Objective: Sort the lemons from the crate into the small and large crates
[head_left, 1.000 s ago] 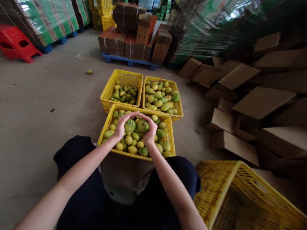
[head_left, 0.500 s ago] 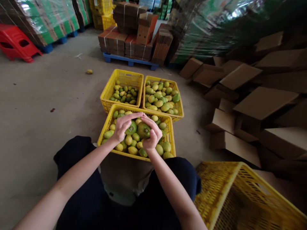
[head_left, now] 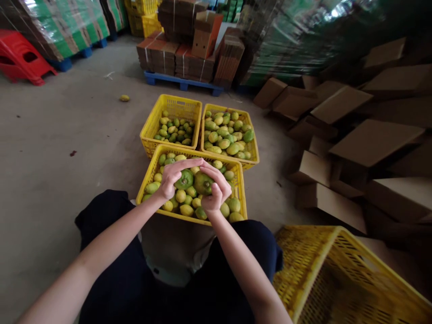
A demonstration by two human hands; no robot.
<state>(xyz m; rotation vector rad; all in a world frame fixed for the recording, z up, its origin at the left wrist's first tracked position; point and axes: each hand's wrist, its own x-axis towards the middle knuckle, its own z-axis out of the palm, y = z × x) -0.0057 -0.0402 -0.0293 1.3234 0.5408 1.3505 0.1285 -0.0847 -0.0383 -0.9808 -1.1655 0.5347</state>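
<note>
We curve both hands, fingertips meeting: left hand around the left green fruit, right hand around the right green fruit. Firmness of grip, we cannot tell. Both fruits sit among others at the front yellow crate; two fruit-filled crates stand just beyond.

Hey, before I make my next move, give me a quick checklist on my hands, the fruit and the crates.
1. Left hand beside the left green fruit: ok.
2. Right hand curled at the right green fruit: ok.
3. Firm grip on both: cannot tell.
4. Near crate upright under the hands: ok.
5. Floor free of loose fruit: not ok, one yellowish fruit lies beyond the crates, to the left.
</note>
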